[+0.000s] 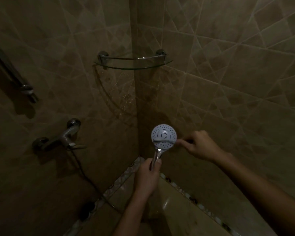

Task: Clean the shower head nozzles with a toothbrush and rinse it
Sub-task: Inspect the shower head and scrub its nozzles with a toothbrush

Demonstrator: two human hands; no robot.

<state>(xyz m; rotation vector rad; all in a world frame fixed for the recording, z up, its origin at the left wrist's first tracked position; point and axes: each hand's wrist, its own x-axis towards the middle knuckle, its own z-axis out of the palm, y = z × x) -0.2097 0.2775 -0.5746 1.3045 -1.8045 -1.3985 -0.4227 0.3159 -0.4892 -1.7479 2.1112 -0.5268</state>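
A round white shower head [163, 133] with rings of small dark nozzles faces me in the dim corner of the shower. My left hand [147, 178] is wrapped around its chrome handle [156, 156] from below and holds it upright. My right hand [200, 145] comes in from the right, pinching the handle of a toothbrush [163, 141]. The brush lies flat across the lower half of the white face, its head toward the left edge.
A chrome mixer tap [65, 138] is fixed to the left wall, with a dark hose [85, 178] running down from it. A glass corner shelf [133, 63] hangs above. A chrome rail [15, 77] slants on the far left. A tiled ledge [177, 201] runs below.
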